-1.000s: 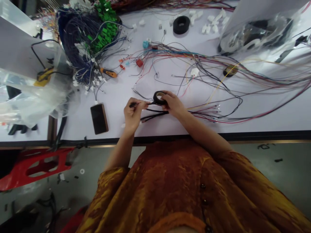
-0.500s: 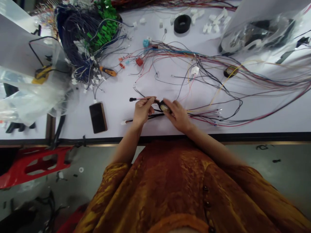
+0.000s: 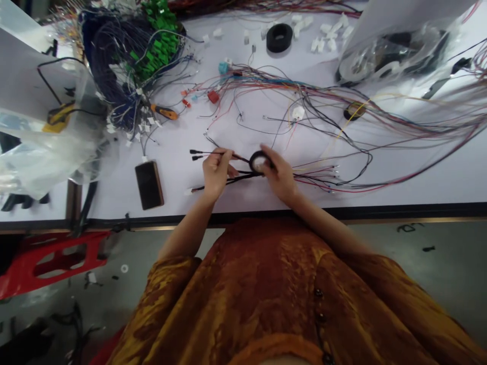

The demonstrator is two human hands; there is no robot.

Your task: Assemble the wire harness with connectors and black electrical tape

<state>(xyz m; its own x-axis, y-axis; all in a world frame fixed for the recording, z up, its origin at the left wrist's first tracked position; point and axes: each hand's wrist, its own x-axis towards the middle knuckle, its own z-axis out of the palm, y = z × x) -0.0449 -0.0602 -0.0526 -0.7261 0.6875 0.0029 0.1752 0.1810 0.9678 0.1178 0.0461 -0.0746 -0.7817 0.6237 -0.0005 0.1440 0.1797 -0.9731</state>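
Note:
My left hand (image 3: 217, 172) is closed in a pinch on a branch of dark wires (image 3: 239, 157), whose two small black connectors (image 3: 195, 154) stick out to the left. A roll of black tape (image 3: 252, 163) is gripped in my right hand (image 3: 278, 175), its round opening facing up. The roll touches the wire branch. Beneath both hands runs a black-wrapped wire bundle (image 3: 243, 177), with a white connector (image 3: 189, 191) at its left end and loose terminals (image 3: 335, 172) fanned out on the right.
A phone (image 3: 149, 185) lies left of my hands. Beyond are an orange-handled cutter (image 3: 164, 111), blue wires with green connectors (image 3: 160, 56), another black tape roll (image 3: 279, 38), and a long loose harness (image 3: 266, 81). The dark table edge (image 3: 380, 213) runs in front of me.
My left hand has slid left along the wire branch, away from the tape. The tape roll has turned so its opening shows more. The whole view has shifted slightly.

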